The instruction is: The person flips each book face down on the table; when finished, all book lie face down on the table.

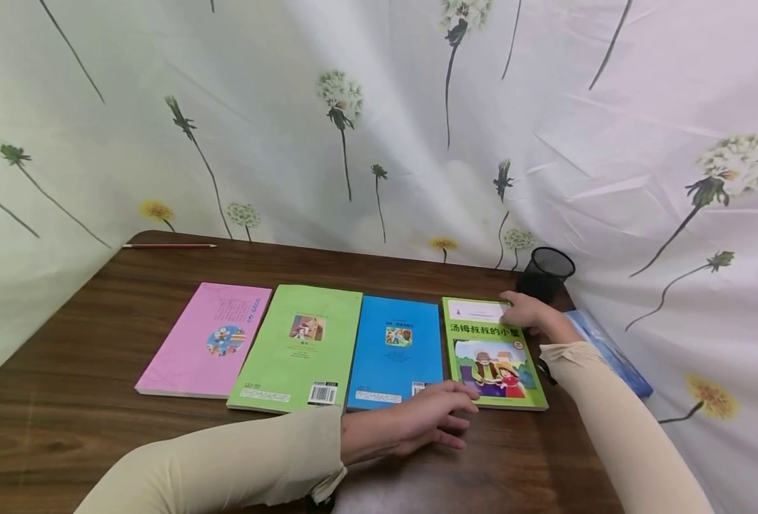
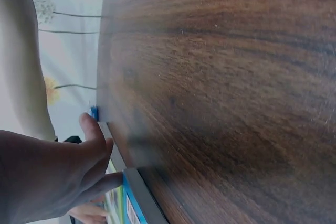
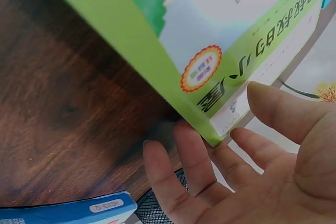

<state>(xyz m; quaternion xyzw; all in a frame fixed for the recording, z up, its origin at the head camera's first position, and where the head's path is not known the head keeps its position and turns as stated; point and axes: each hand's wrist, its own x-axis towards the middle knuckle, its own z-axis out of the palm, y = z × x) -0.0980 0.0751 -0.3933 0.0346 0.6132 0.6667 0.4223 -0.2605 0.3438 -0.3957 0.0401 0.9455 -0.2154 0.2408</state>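
Note:
A green picture book (image 1: 491, 357) with a white title strip lies face up at the right end of a row of books. My right hand (image 1: 533, 314) is at its far right corner. In the right wrist view, the thumb (image 3: 268, 98) reaches the white strip while loosely spread fingers touch or nearly touch the corner edges. My left hand (image 1: 427, 421) lies low by the book's near left corner, between it and the blue book (image 1: 395, 357). Its fingers are loosely extended; in the left wrist view, one fingertip seems to touch the blue book's edge (image 2: 137, 195).
Left of the blue book lie a green book (image 1: 295, 357) and a pink book (image 1: 193, 350). A black mesh pen cup (image 1: 546, 275) stands at the back right, with a flat blue box (image 1: 610, 353) nearby. A pencil (image 1: 170, 246) lies at the back left.

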